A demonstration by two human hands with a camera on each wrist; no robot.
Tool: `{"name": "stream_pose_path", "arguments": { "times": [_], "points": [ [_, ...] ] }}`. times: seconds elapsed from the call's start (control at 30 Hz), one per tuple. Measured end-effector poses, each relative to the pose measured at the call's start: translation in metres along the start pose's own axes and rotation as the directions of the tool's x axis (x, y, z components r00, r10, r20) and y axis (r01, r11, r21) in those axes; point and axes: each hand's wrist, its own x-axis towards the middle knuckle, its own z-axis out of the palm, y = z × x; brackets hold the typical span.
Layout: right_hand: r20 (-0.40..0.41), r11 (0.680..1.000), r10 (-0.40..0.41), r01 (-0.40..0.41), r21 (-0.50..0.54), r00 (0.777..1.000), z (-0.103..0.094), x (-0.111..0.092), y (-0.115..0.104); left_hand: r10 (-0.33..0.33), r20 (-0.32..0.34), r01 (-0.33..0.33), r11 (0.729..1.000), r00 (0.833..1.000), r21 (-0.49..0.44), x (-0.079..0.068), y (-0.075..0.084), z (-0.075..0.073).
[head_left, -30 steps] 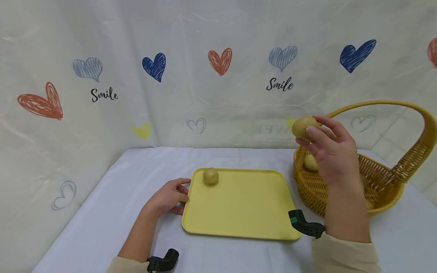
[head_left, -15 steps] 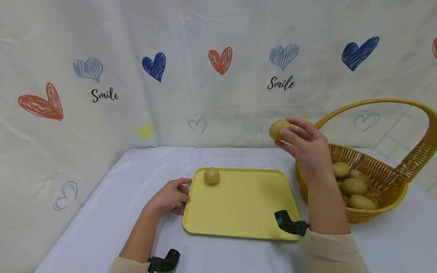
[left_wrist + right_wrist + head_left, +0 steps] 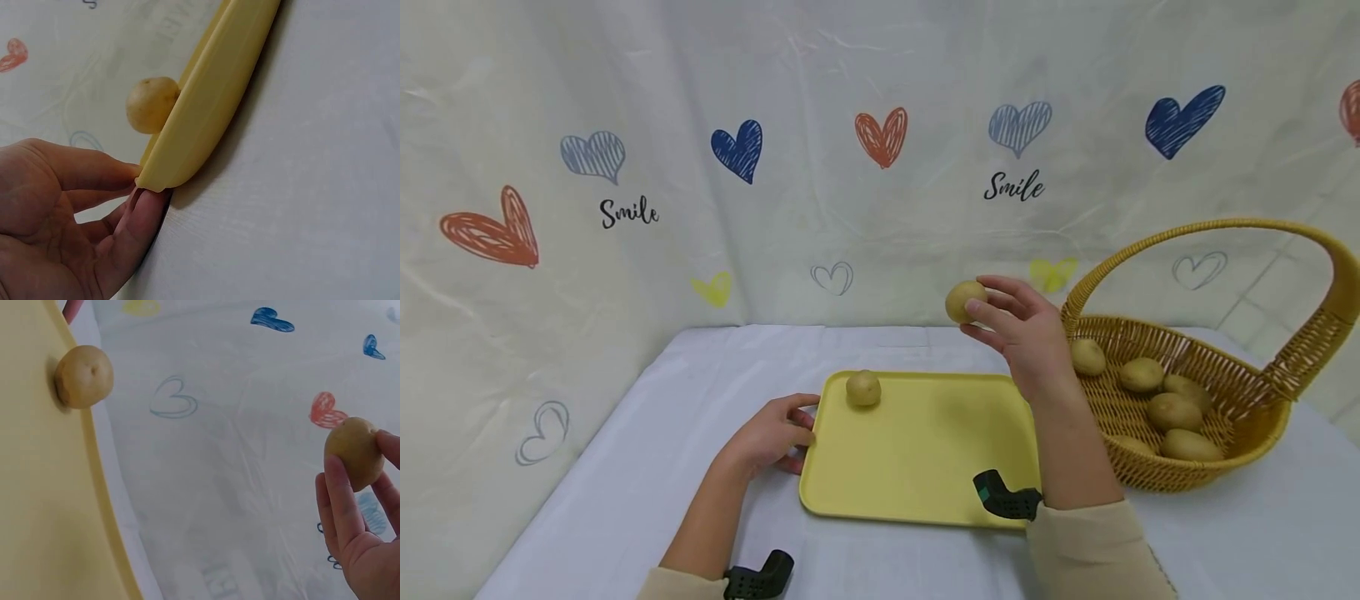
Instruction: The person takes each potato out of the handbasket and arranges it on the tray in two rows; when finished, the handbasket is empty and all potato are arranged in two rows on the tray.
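My right hand (image 3: pixel 1026 337) pinches a round potato (image 3: pixel 966 302) between thumb and fingertips, raised above the far right part of the yellow tray (image 3: pixel 925 450). In the right wrist view, the held potato (image 3: pixel 355 453) is apart from everything but the fingers. A second potato (image 3: pixel 863 388) lies on the tray near its far left corner. My left hand (image 3: pixel 771 433) holds the tray's left edge. Up close in the left wrist view, its thumb and a finger meet the tray rim (image 3: pixel 187 125) from either side.
Right of the tray stands a wicker basket (image 3: pixel 1262 446) with a tall arched handle (image 3: pixel 1225 225). Several potatoes (image 3: pixel 1176 412) lie in it. A white cloth (image 3: pixel 625 500) covers the table, and a sheet printed with hearts (image 3: pixel 880 208) hangs behind.
My right hand has carried the potato leftward from over the basket to above the tray, dipping slightly. More potatoes in the basket now show. My left hand stays at the tray edge.
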Motion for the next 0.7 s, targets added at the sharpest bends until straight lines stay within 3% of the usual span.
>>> {"name": "stream_pose_path", "arguments": {
  "times": [0.3,0.7],
  "points": [
    [0.029,0.991,0.081,-0.077,-0.114,0.996,0.012,0.007,0.021,0.001,0.007,-0.001,1.000,1.000,0.005,0.000,0.000,-0.001],
    [0.071,0.964,0.133,-0.112,-0.241,0.989,0.025,0.011,0.045,0.007,0.004,-0.007,1.000,1.000,-0.003,-0.003,0.000,0.000]
  ]
}}
